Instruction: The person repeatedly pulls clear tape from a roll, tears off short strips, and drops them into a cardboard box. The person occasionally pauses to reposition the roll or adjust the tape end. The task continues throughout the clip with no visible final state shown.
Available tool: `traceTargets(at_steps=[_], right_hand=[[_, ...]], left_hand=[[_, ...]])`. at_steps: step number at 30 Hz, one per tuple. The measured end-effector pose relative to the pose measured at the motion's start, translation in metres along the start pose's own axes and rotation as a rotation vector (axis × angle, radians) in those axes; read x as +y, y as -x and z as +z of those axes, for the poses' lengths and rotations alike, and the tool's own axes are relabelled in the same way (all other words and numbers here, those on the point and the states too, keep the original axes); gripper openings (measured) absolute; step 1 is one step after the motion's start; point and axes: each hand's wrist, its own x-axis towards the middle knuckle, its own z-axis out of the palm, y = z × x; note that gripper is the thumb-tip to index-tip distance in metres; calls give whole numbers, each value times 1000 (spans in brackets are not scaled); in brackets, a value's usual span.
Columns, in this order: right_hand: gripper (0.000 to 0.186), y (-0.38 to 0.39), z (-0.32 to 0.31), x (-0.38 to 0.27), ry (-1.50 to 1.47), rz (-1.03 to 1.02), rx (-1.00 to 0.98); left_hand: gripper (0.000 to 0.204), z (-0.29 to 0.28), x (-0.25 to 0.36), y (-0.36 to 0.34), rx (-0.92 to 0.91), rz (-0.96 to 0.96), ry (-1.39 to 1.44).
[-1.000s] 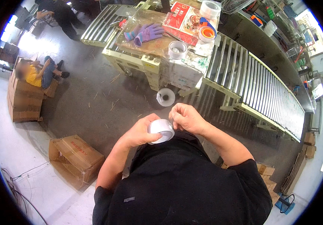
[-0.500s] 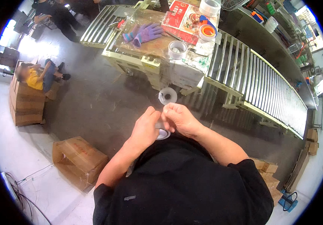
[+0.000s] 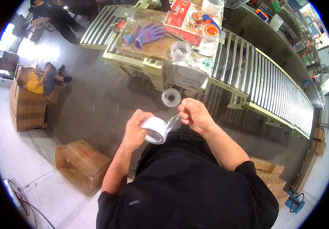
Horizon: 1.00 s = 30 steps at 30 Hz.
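Clear tape point(image 3: 173, 121) is spanning the gap between a white roll point(image 3: 152, 125) and the right hand point(image 3: 195, 116), which is pinching the strip's end. The left hand point(image 3: 134, 131) is grasping the roll, holding it before the black shirt point(image 3: 187, 187).

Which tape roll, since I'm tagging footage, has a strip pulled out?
The roll in the left hand; only its clear strip reaches the right hand.

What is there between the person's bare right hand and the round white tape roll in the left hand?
In the head view, a strip of clear, shiny tape stretches from the round white tape roll to the bare right hand.
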Motion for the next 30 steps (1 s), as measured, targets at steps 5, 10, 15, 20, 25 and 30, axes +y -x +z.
traceTargets(at_steps=[5,10,15,20,25,30], right_hand=[[12,3,2,0,4,2,44],[12,3,1,0,-14,-25,71],[11,4,7,5,-35,-40,90],[12,4,7,13,-49,-33,143],[12,6,14,27,-93,-15,161],[11,8,16,31,-79,-32,170]], left_hand=[[42,-11,-17,1,0,-64,190],[40,-16,-32,3,128,-235,696],[43,-23,-39,3,213,-274,827],[39,-47,-55,4,334,-195,968],[40,-42,-64,-2,627,-240,1175],[27,-54,-80,-9,724,-266,1366]])
